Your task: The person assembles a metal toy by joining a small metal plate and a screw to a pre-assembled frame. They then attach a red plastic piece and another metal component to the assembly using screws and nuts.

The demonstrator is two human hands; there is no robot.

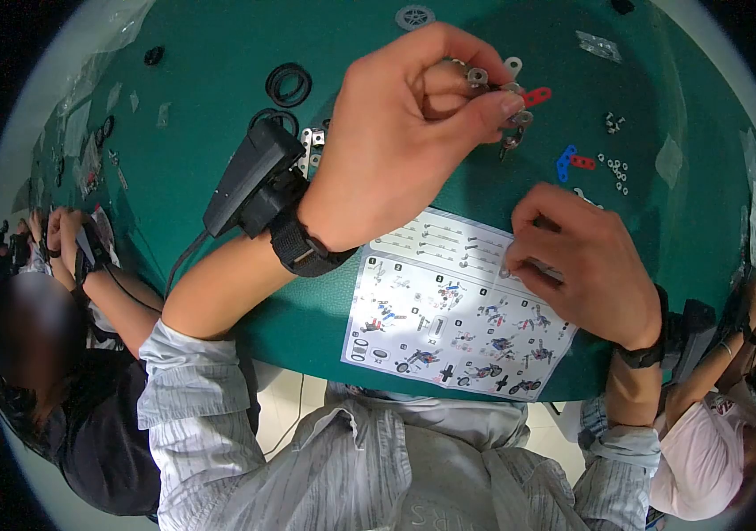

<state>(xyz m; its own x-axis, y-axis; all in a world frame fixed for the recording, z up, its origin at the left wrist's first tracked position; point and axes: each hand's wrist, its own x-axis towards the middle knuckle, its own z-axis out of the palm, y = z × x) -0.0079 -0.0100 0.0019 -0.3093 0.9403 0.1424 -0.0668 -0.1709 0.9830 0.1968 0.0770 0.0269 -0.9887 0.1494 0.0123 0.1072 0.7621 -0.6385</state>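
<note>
My left hand [422,124] is closed in a pinch above the green table. Between its thumb and fingers is a small metal model assembly [522,117] with silver perforated pieces and a red perforated strip [537,96] sticking out to the right. Part of the assembly is hidden by the fingers. My right hand [583,265] lies over the right side of a printed instruction sheet [449,305], its fingers curled together. Whatever is at its fingertips is too small to make out. Beyond it lie a blue perforated piece [565,163] and a red perforated piece [583,163].
Several small nuts [617,173] and a few screws [613,122] lie at the right. Black rubber rings [288,85], silver perforated strips [309,146], a grey wheel [414,17] and a plastic bag [598,46] are farther off. People sit on both sides.
</note>
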